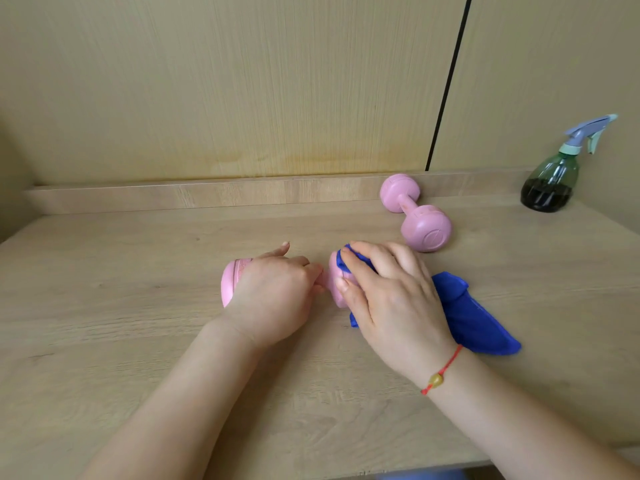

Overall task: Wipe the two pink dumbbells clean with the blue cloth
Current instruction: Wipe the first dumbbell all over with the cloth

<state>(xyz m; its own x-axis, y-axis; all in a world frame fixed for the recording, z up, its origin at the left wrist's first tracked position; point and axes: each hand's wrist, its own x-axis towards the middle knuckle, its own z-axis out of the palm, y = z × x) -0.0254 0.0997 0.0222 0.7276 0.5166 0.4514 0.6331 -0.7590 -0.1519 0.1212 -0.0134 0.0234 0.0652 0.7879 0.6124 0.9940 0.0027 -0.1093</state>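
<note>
Here, two pink dumbbells [415,213], nearer one [230,284] gripped by left hand [273,296], right hand [388,292] seemingly clutching one blue cloth [474,320].

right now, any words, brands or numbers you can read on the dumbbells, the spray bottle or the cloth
No readable text anywhere.
Far pink dumbbell: a round embossed mark on its end face, too faint to read.
Held pink dumbbell: nothing legible on the visible end.
Spray bottle: no label seen.
Blue cloth: plain.

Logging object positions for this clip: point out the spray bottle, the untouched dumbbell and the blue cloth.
spray bottle [551,180], head view, green body.
untouched dumbbell [426,228], head view, near end weight.
blue cloth [476,323], head view, loose trailing part.
</note>
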